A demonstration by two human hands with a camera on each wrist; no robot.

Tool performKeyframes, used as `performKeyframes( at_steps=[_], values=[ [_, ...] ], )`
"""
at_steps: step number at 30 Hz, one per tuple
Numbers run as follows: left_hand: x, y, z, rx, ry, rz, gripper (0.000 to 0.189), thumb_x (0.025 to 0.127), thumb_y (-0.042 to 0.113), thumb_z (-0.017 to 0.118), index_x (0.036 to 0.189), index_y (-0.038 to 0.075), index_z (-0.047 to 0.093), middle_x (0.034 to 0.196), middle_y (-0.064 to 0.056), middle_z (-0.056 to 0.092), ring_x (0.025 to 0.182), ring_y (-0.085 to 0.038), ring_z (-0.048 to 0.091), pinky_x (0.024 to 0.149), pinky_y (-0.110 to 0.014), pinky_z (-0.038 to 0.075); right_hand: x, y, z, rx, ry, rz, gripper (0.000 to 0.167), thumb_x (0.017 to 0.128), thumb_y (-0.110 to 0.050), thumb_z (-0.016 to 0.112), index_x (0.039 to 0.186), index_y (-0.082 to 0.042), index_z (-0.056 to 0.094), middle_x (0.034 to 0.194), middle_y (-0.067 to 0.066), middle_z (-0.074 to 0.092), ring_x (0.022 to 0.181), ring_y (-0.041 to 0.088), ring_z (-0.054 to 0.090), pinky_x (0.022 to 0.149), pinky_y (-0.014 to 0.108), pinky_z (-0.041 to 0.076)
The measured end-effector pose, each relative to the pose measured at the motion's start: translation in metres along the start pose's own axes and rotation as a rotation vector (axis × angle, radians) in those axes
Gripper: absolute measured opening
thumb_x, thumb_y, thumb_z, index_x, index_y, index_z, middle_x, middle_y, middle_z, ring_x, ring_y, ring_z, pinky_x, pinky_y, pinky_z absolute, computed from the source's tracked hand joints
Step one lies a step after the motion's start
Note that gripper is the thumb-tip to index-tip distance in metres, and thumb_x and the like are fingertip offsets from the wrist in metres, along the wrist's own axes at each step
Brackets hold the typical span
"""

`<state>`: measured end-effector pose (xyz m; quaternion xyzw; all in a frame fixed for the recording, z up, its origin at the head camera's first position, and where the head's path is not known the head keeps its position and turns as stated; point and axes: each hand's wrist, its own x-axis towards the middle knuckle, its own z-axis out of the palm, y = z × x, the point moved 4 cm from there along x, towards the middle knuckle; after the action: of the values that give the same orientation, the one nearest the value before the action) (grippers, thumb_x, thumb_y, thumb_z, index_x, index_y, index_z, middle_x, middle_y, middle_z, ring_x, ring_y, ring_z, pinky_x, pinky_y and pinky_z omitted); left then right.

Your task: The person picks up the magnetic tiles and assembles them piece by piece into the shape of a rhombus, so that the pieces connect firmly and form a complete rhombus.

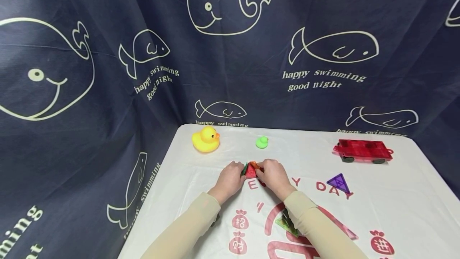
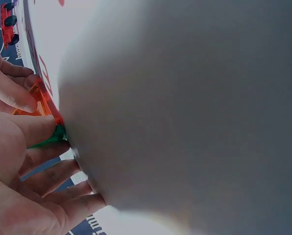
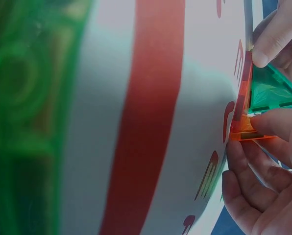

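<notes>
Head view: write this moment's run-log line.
left hand: pinches green tile | right hand: pinches orange tile | red tile: between hands | purple triangle: right of both hands

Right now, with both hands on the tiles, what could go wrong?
1. The green tile and orange tile are raised at the red tile, pinched by the left hand and right hand; either could tip if released early.
2. The lime tile lies partly hidden by the right sleeve; pulling that arm back might knock it.
</notes>
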<state>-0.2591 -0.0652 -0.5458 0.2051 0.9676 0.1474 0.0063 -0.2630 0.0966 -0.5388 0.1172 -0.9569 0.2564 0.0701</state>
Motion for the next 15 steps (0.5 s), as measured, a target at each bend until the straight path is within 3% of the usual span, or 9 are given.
performKeyframes(
  at_steps=[15],
  values=[
    [-0.0004,0.0008,-0.0003,-0.001,-0.005,0.017,0.02,0.098,0.018,0.074,0.113,0.005,0.071,0.13,-0.016,0.069,0.128,-0.04,0.06,0.106,-0.049,0.049,-0.0019,-0.002,-0.0026,-0.053,0.002,-0.074,0.019,0.086,-0.013,0.085,0.104,-0.008,0.083,0.08,0.004,0.07,0.071,0.022,0.065,0.069,0.043,0.056]
  ],
)
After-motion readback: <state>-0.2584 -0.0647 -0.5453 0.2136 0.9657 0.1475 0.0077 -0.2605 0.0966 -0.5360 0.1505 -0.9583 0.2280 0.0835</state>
